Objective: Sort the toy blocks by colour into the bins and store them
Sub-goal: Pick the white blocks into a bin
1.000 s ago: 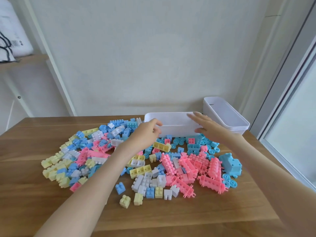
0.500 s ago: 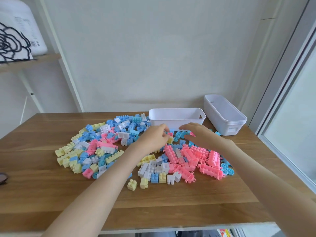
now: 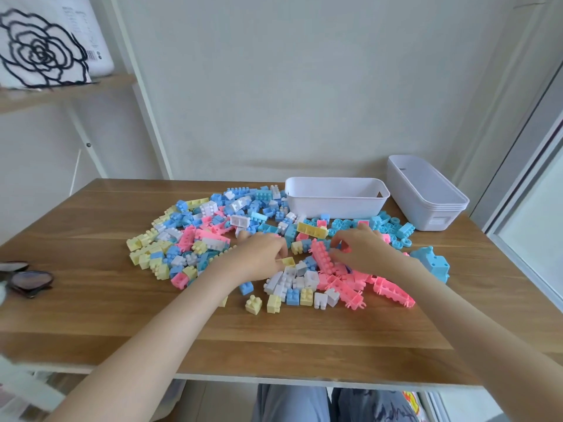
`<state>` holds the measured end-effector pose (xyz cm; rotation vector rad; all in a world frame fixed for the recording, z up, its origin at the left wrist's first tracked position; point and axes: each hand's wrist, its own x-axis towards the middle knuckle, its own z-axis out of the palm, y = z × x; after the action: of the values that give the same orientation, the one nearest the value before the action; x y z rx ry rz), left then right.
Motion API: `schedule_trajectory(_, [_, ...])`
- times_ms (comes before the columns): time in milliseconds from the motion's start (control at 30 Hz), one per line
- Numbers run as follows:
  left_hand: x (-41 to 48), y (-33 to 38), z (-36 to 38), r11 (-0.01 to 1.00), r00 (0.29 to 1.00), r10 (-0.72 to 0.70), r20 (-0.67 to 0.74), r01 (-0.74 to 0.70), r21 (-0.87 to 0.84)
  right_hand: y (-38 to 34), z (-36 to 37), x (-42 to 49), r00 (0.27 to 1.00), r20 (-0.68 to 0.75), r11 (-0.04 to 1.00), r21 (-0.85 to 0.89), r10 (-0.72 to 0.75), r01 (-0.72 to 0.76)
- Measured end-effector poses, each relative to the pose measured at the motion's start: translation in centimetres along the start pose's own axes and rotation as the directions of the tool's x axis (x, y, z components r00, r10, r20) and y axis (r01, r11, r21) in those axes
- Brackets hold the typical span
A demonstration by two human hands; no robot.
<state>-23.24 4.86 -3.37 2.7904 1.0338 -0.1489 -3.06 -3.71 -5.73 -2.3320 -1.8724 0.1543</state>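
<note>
A heap of pastel toy blocks (image 3: 210, 239) in blue, pink, yellow and white covers the middle of the wooden table (image 3: 91, 300). My left hand (image 3: 262, 257) rests palm down on the heap, fingers curled, with a small yellow block (image 3: 288, 261) at its fingertips. My right hand (image 3: 362, 248) lies over the pink blocks, its fingers and thumb closed around a long pink block (image 3: 321, 257). An empty white bin (image 3: 335, 205) stands just behind the heap. A stack of white bins (image 3: 426, 205) stands to its right.
A large blue block piece (image 3: 434, 266) lies at the right of the heap, with blue wheels (image 3: 393, 226) behind it. Sunglasses (image 3: 27, 280) lie at the table's left edge. A shelf with a flower-print bag (image 3: 39, 50) stands on the left. A window frame runs along the right.
Both hands came back from the white bin's rim and dropped onto the blocks in front of it. The view has pulled back, so more of the table's front edge shows.
</note>
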Motion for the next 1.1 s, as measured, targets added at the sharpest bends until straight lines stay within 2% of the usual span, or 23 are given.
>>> schedule_trajectory(67, [0.0,-0.2,0.3,0.998,1.000,-0.007,-0.031,0.005,-0.055,-0.4,-0.1,0.1,1.000,0.029,0.999,-0.038,0.011,-0.010])
schedule_trajectory(200, [0.1,0.0,0.7,0.957,1.000,0.000,-0.015,-0.005,-0.291,-1.3,-0.3,0.2,0.997,0.063,0.991,-0.128,0.041,-0.033])
schedule_trajectory(467, [1.2,1.3,1.7,1.000,0.995,0.024,-0.096,-0.025,-0.006,-2.4,-0.7,0.2,0.994,0.006,0.977,-0.183,0.113,-0.110])
schedule_trajectory(567, [1.3,1.7,2.0,0.986,0.986,0.099,-0.137,-0.079,0.145,-2.4,-0.8,0.3,0.986,0.017,0.979,-0.130,0.163,-0.159])
schedule_trajectory(667, [1.3,1.9,2.0,0.984,0.973,0.109,-0.203,-0.076,0.164,-2.2,-0.8,0.7,0.975,-0.076,0.975,-0.057,0.210,-0.214])
schedule_trajectory(800, [1.6,1.6,1.4,0.996,0.967,0.058,-0.246,-0.038,0.085,-1.6,-1.1,1.0,0.950,-0.197,0.966,0.135,0.244,-0.220])
schedule_trajectory(900, [2.4,1.4,0.7,0.999,0.960,0.030,-0.278,-0.032,-0.004,-1.3,-1.5,1.3,0.958,-0.184,0.950,0.262,0.220,-0.168])
schedule_trajectory(1100, [4.5,1.4,-0.9,0.980,0.952,-0.011,-0.304,-0.051,-0.194,-0.4,-2.5,2.3,0.976,-0.139,0.910,0.402,0.170,-0.101])
